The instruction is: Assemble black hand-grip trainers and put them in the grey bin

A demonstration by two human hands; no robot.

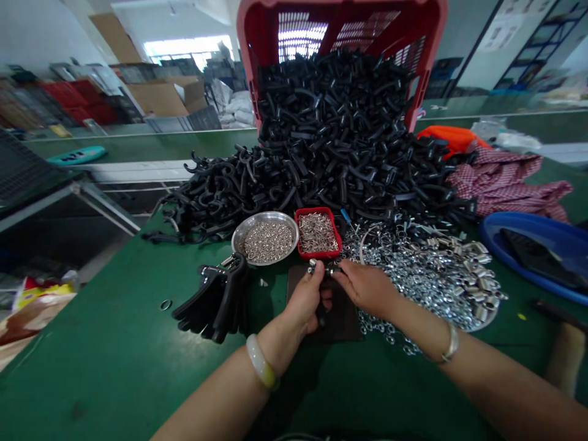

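Green table (138, 373) — handle (321, 315) lengthwise nearward, perhaps

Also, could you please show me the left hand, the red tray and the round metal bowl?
Left hand (303, 299): head view, thumb side.
Red tray (320, 255): head view, front wall.
Round metal bowl (237, 237): head view, left inner wall.

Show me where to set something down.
Green tabletop shows bare at front left, bordered by the bundle of black handles and the left forearm; another patch lies below the dark mat, left of the right forearm. Crowded: the back, under piled black parts, and right of the mat, strewn with loose metal pieces.
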